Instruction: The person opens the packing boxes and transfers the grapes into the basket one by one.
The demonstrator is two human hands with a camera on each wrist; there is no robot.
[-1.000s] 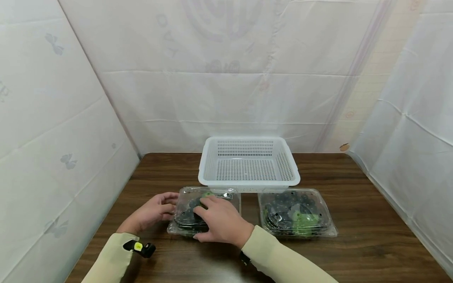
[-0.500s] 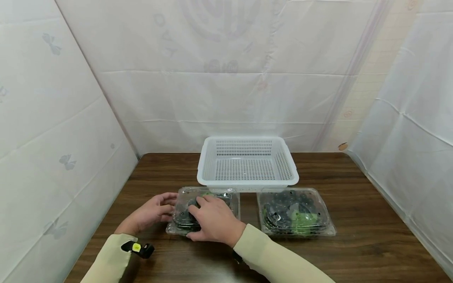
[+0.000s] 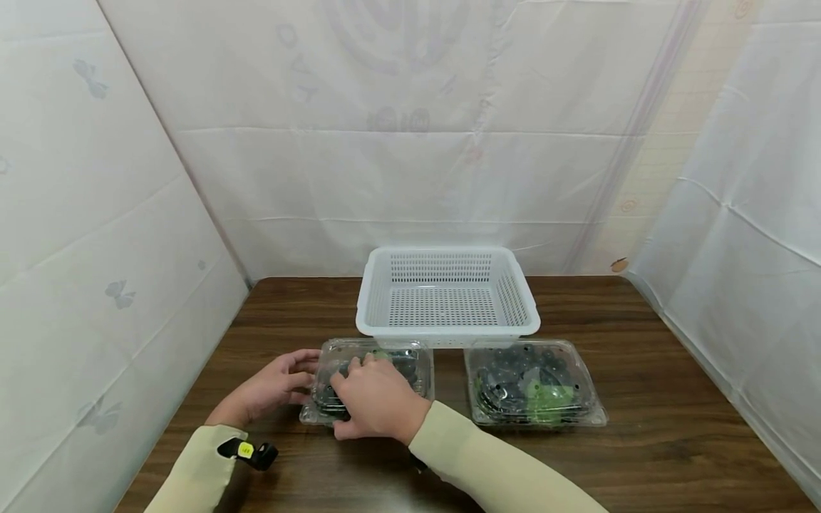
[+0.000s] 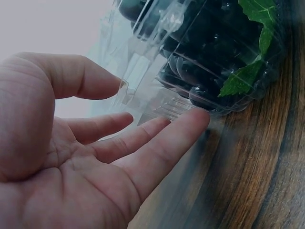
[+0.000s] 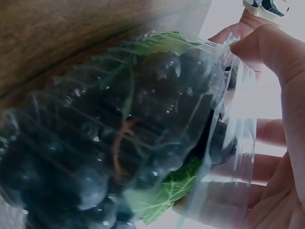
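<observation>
A clear plastic clamshell box [image 3: 420, 377] of dark grapes [image 5: 86, 186] sits on the table, left of centre. My right hand [image 3: 375, 399] lies across its lid with bent fingers, and the thumb grips the near edge. Seen from the right wrist, that thumb [image 5: 259, 45] meets the plastic rim while the fingers spread over the lid. At the box's left end is my left hand [image 3: 276, 388], its fingers extended. In the left wrist view its thumb tip and fingertips reach the box's side. A green leaf [image 4: 243, 78] shows among the grapes.
A second clamshell box [image 3: 535, 381] of grapes and green leaf stands to the right. Behind both boxes is a white slotted plastic basket [image 3: 449, 332]. Pale sheeting [image 3: 410, 178] hangs around the dark wood table [image 3: 648, 399] at the back and sides.
My right hand has slid left along the near edge and lid of the left box. The left hand stays at the box's left end. The view has shifted slightly.
</observation>
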